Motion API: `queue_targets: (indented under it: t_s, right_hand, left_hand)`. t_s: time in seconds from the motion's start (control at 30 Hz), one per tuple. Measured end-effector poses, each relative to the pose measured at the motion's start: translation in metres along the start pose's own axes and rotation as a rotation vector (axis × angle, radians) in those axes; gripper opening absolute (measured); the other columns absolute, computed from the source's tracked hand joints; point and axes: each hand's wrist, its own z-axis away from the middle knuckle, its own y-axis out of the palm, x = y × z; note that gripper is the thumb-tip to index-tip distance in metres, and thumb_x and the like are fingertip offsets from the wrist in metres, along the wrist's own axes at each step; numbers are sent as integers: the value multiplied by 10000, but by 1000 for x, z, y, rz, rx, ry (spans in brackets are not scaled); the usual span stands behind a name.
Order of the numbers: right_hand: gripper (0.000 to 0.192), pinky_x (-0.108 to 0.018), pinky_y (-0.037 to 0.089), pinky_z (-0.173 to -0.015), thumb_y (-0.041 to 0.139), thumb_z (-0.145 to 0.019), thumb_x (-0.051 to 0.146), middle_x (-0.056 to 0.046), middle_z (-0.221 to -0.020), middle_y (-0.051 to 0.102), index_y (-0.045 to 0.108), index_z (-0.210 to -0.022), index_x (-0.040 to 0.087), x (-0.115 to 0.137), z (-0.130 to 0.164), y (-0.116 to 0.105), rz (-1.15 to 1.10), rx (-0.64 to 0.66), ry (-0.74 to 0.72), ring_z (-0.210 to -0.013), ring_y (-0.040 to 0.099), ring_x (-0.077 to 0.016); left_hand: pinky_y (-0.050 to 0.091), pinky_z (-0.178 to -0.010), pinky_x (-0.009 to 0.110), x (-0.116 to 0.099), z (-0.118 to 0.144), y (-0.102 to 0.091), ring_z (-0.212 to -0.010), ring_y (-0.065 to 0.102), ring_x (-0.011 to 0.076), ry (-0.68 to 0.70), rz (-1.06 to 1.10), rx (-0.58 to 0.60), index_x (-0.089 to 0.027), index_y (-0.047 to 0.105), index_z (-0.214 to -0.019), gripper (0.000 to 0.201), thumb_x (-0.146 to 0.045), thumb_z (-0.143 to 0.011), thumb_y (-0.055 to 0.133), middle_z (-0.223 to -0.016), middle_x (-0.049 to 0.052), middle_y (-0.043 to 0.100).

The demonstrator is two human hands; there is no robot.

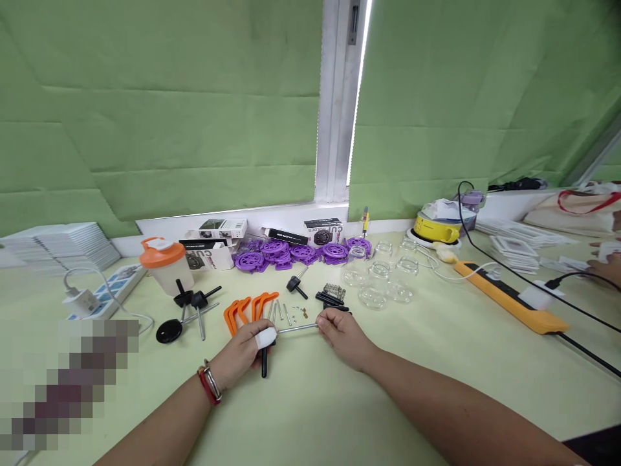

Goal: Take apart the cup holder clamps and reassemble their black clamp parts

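Left hand [241,355]: clamped on one black-handled tool [264,362], centre frame.
Right hand [341,331]: pinching one thin silver metal rod [297,329].
Orange curved plastic brackets [250,309]: about four.

The tabletop [310,401] is pale yellow-green and runs along the wall under the window. On it lie orange curved parts [248,309], thin metal rods [280,312], black knobs with stems [191,301], a black disc [169,331], purple wheels [291,252] near the wall, clear glass jars [383,278] and an orange-lidded shaker cup [163,264]. At the right lie a long orange power strip [509,298] with black cables [582,323] and a yellow round container [436,226], and at the left a white power strip [109,291] and stacks of white sheets [58,243].
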Motion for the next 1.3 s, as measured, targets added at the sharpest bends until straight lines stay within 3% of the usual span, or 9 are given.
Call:
queue_targets:
  t_s: [0.43,0.87,1.0,1.17,1.3]
  right_hand:
    - [337,-247,306,-538,442,-842,452,23,-574,424,425,-620,200,0,-2,4,123,-77,-18,-551,363,-123]
    - [501,-238,294,-490,362,-871,564,23,-517,398,435,-555,182,1,-3,5,110,-3,23,-489,342,-99]
    - [502,-233,301,-489,372,-857,594,7,-568,463,507,-634,165,-4,-5,5,-36,14,70,-502,377,-93]
    - [352,-216,270,-454,477,-837,532,20,-634,542,499,-901,187,-3,-4,3,-259,73,104,-451,342,-68]
    - [271,-207,268,-462,566,-808,445,36,-629,548,459,-882,206,-4,-2,3,-276,104,82,-462,350,-63]
  left_hand:
    - [275,-440,209,3,-1,0,-466,352,83,23,-32,0,-180,533,-734,294,-465,-807,527,-618,-29,435]
    - [272,-438,202,9,-4,-2,-485,337,75,16,-38,9,-169,517,-776,318,-480,-837,489,-638,-36,425]
    - [274,-436,200,7,-4,-2,-486,340,75,7,-20,2,-167,526,-761,318,-476,-830,496,-634,-33,435]
    - [266,-427,195,5,-4,-1,-490,336,77,5,2,-6,-173,526,-745,318,-480,-822,501,-648,-19,456]
    - [267,-424,197,6,-4,-2,-486,337,76,7,-1,3,-177,523,-747,316,-482,-827,496,-648,-20,454]
